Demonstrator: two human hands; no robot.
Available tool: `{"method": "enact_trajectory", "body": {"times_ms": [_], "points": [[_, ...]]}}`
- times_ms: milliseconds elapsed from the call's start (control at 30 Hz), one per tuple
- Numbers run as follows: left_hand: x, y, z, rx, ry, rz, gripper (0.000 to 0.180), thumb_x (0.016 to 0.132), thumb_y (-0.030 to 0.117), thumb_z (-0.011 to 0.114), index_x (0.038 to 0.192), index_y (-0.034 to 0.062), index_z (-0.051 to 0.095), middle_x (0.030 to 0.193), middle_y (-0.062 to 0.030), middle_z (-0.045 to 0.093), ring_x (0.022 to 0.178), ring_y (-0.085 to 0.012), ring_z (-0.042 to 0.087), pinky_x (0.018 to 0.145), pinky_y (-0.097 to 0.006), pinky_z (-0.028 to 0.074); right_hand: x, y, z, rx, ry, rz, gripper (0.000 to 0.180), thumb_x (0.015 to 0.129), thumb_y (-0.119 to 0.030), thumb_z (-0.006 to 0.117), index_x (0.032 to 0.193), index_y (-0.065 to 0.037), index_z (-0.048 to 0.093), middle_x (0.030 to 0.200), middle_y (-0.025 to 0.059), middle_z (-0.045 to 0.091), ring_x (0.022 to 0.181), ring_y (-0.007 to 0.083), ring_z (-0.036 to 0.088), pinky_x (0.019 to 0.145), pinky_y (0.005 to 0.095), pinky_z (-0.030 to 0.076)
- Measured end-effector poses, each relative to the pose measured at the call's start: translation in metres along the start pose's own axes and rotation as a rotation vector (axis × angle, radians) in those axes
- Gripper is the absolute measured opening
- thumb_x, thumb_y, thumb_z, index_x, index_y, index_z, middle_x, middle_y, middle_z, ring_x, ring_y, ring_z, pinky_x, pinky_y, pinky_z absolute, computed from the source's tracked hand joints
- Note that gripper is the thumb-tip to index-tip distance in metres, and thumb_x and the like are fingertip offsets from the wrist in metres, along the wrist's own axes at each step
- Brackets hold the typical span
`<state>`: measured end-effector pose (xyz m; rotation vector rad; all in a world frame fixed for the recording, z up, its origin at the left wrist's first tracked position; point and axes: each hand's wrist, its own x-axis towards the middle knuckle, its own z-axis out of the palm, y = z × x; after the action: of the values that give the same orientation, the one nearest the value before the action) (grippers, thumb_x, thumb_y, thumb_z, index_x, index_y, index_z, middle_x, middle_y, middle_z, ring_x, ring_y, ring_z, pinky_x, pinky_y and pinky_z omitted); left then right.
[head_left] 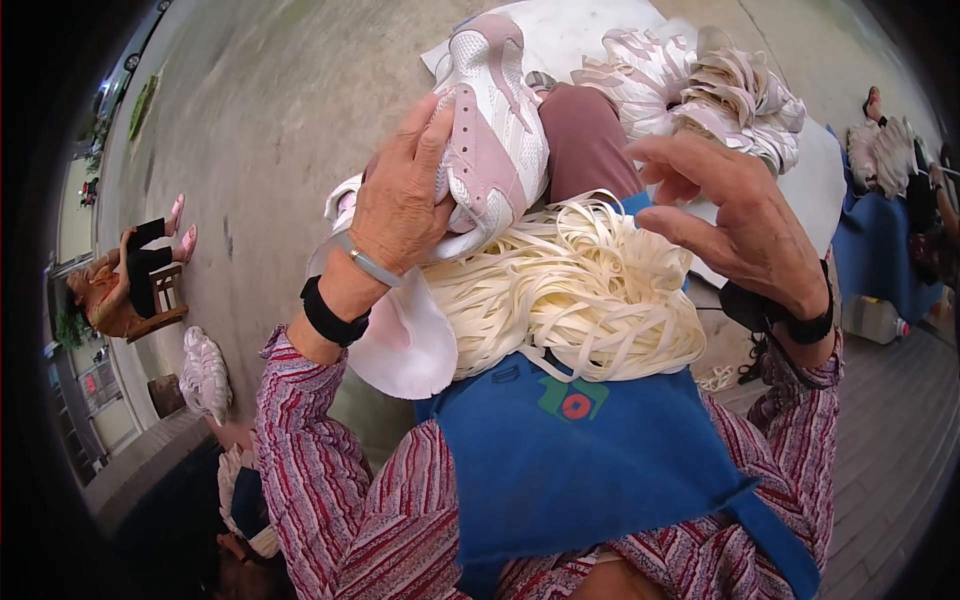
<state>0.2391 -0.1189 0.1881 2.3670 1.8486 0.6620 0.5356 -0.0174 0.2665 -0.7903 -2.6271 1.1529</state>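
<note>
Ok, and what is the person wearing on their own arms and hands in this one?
Both forearms are in long sleeves striped red, white and grey. The left hand is bare, with a black band at the wrist and a thin pale bangle just above it. The right hand is bare too, with a black wristband. No gloves, no rings visible.

Outdoor shoe-lacing yard: shoe piles (700, 80), concrete floor (270, 120)
</note>
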Motion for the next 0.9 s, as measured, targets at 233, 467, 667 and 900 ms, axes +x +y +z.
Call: {"method": "enact_trajectory", "body": {"times_ms": [233,467,667,900], "points": [[0.005,0.018,0.011,0.087,-0.024,-0.054,0.078,0.073,0.007,0.069,0.141,0.0043,0.032,0.139,-0.0228,0.038,0.12,-0.0441,0.046,0.093,-0.044,0.048,0.07,-0.023,0.076,-0.114,0.079,-0.2,0.086,0.071,-0.037,0.078,0.136,-0.004,0.033,0.127,0.0267,0.042,0.097,0.041,0.059,0.08,0.0425,0.052],[0.005,0.009,0.003,0.012,-0.007,-0.063,0.066,0.075,0.007,0.07,0.136,0.0105,0.045,0.141,-0.0211,0.038,0.118,-0.0385,0.05,0.095,-0.04,0.047,0.089,-0.001,0.089,-0.169,0.102,-0.073,0.079,0.07,-0.024,0.07,0.135,-0.002,0.032,0.125,0.0322,0.04,0.097,0.0467,0.058,0.083,0.0443,0.051],[0.004,-0.005,0.019,-0.255,0.007,-0.176,0.069,0.074,0.013,0.076,0.136,0.0143,0.045,0.14,-0.0258,0.034,0.123,-0.0401,0.045,0.1,-0.042,0.041,0.107,0.036,0.088,-0.009,0.043,-0.189,0.083,0.069,-0.026,0.067,0.138,0.003,0.03,0.123,0.0323,0.041,0.102,0.0462,0.056,0.089,0.0435,0.049],[-0.008,0.003,0.015,-0.362,-0.083,-0.221,0.08,0.072,0.007,0.072,0.142,0.0129,0.035,0.143,-0.0295,0.024,0.133,-0.0471,0.028,0.108,-0.049,0.03,0.098,0.02,0.091,0.09,-0.088,-0.058,0.088,0.068,-0.025,0.071,0.141,-0.001,0.028,0.132,0.0311,0.035,0.108,0.0454,0.053,0.093,0.0435,0.047]]}}
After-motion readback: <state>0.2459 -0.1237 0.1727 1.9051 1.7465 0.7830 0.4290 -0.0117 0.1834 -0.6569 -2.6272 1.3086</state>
